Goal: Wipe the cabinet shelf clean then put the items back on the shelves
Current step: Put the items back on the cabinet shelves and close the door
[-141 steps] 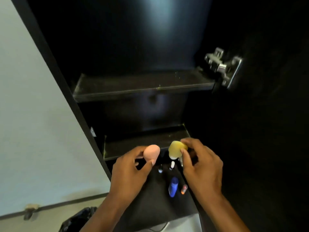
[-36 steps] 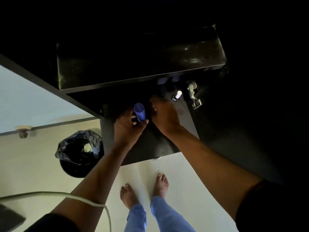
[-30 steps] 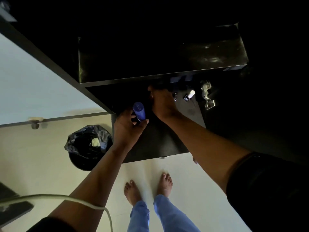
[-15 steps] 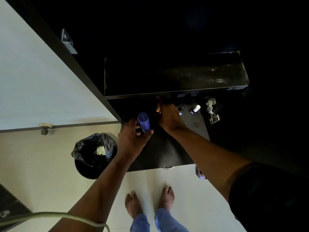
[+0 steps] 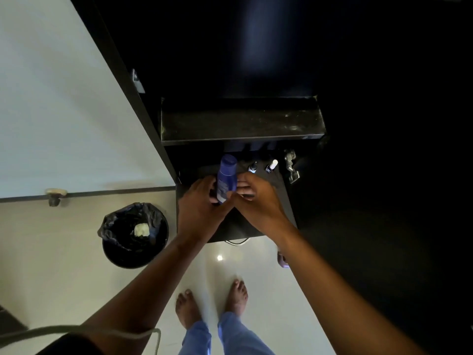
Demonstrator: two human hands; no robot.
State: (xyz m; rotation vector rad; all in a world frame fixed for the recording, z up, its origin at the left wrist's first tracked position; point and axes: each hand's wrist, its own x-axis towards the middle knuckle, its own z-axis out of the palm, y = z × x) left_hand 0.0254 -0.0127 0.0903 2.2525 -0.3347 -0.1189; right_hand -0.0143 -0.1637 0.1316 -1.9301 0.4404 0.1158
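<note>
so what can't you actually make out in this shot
All in the head view:
- Blue bottle: its label is too blurred to read, and the left hand covers its base.
- Right hand: whether it grips the bottle or only touches it is unclear.
- Two small bottles: too small and dark to identify.
- Space under the shelf: lost in shadow.
- Bin: the pale scrap inside is too small to name.

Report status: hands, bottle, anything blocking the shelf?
Left hand gripping blue bottle; right hand beside it, contents unclear. Shelf above bare, dusty. Two small bottles behind the hands.
</note>
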